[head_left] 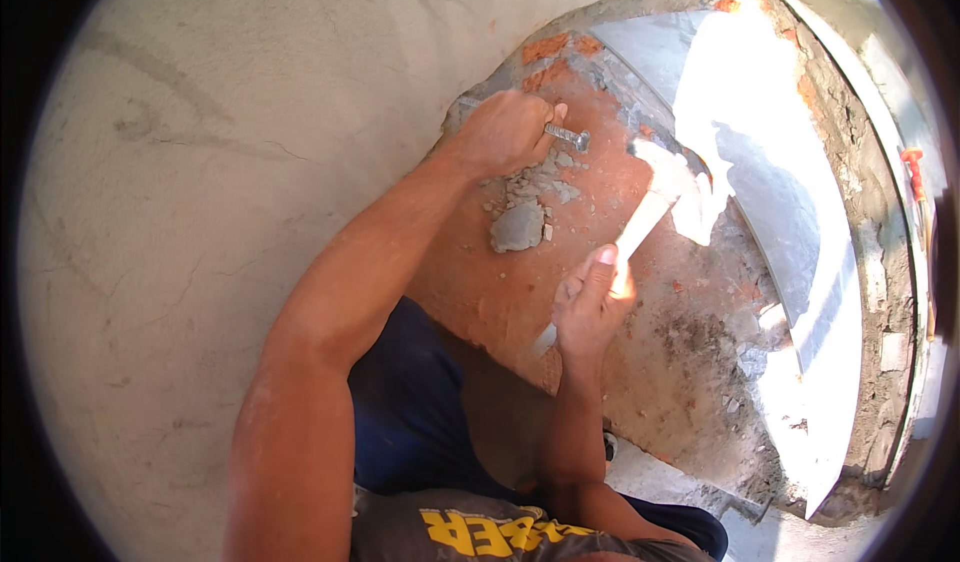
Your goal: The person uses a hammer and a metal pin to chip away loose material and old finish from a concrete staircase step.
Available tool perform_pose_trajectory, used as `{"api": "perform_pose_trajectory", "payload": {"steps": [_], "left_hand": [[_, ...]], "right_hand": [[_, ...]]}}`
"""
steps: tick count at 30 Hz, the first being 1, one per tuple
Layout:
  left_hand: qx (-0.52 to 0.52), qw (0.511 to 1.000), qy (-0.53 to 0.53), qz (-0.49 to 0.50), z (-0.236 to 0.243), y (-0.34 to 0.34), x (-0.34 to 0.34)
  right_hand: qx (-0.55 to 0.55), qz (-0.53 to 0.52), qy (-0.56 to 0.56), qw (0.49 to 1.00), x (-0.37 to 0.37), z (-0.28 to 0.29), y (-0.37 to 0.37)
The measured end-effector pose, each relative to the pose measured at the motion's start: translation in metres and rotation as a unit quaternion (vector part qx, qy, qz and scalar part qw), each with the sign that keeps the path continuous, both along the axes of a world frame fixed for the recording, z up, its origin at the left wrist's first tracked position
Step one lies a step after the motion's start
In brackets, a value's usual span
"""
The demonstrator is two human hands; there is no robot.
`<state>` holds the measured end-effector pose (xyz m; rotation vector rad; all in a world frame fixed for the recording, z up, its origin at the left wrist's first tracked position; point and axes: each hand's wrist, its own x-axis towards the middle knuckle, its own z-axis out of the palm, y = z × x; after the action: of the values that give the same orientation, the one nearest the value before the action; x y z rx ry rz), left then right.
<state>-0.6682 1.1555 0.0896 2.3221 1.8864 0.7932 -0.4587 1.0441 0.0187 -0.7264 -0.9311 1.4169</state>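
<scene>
My left hand [510, 134] is closed around a ridged steel chisel [568, 138]. Its struck end sticks out to the right, and the far end, by the plastered wall, is mostly hidden behind the hand. In my right hand [595, 302] is a hammer [645, 217], gripped by its pale handle. The hammer head, partly washed out by glare, is just right of the chisel's end and apart from it. Below my left hand a grey lump of mortar [518, 227] lies among crumbled bits on the reddish ledge [480, 282].
A plastered wall [220, 162] rises on the left. Grey slabs [800, 242], brightly sunlit, lie along the right of the ledge. Exposed brick [545, 50] shows at the wall's broken edge. A red-handled tool [912, 167] is at the far right.
</scene>
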Motion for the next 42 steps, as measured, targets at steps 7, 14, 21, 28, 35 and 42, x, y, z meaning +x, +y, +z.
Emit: {"api": "perform_pose_trajectory", "payload": {"steps": [7,14,21,28,35,42], "left_hand": [[0.029,0.999,-0.036,-0.012,0.0,0.005,0.005],[0.027,0.999,-0.03,0.01,-0.001,0.006,-0.001],[0.039,0.997,-0.068,0.012,0.005,0.012,-0.009],[-0.004,0.988,-0.146,0.057,0.014,0.014,-0.024],[0.011,0.946,-0.322,-0.029,0.025,0.005,-0.064],[-0.041,0.974,-0.22,-0.024,0.024,0.006,-0.059]], "right_hand": [[0.091,-0.055,-0.02,0.994,-0.019,-0.007,0.005],[0.154,-0.125,0.101,0.975,0.01,0.034,0.013],[0.085,0.021,-0.095,0.992,-0.004,0.015,0.026],[0.192,-0.061,0.193,0.96,0.027,0.034,0.024],[0.091,-0.034,0.114,0.989,0.024,0.037,0.024],[0.186,0.007,-0.112,0.976,0.031,0.049,0.045]]}}
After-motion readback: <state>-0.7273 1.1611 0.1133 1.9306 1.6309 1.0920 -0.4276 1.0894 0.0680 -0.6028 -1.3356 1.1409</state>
